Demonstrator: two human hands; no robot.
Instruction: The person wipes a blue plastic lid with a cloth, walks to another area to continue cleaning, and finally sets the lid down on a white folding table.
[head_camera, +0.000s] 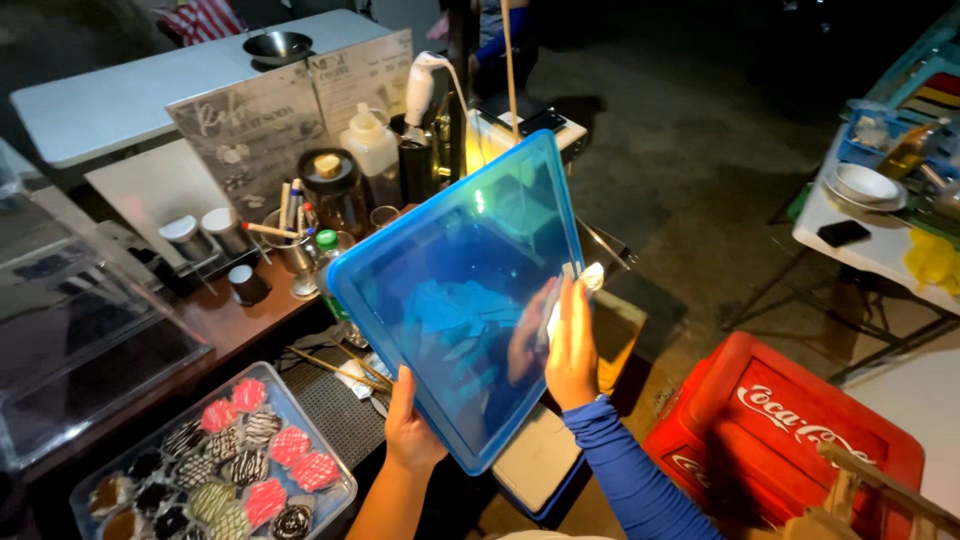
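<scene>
Blue lid (460, 300) hides left hand (412, 430) fingers; tray of decorated treats (215, 465) cut off bottom edge.
</scene>
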